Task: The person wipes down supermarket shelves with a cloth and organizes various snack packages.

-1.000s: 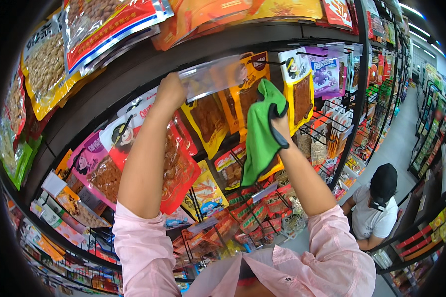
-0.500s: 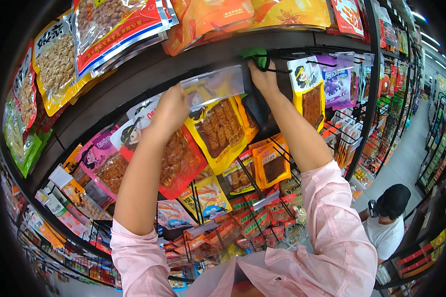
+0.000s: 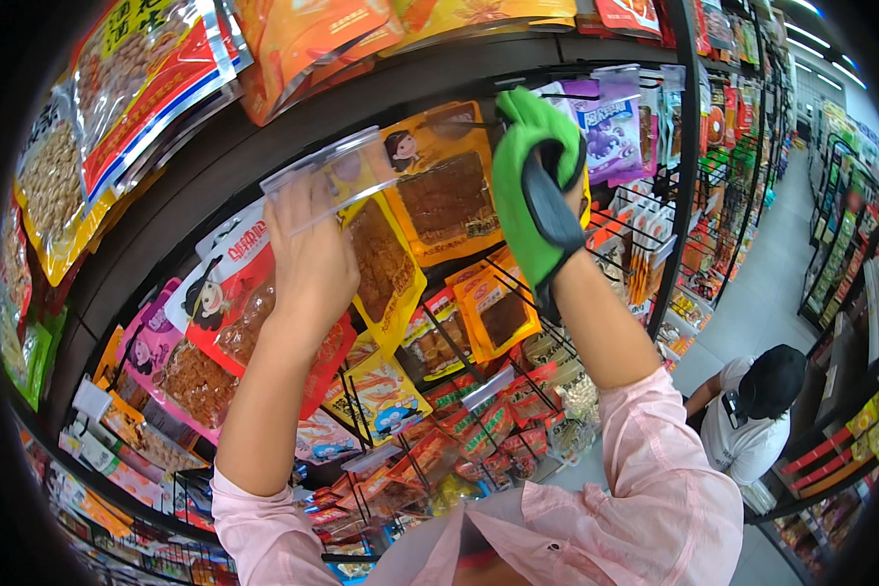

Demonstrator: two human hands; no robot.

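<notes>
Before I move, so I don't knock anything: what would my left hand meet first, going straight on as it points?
Your left hand would likely meet the clear, rectangular plastic holder first; it overlaps the hand in view and may be touching it, but depth is unclear.

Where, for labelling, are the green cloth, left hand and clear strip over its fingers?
Green cloth (image 3: 519, 217), head view: green middle.
Left hand (image 3: 314, 262), head view: its back.
Clear strip (image 3: 357, 168), head view: right half.
</notes>
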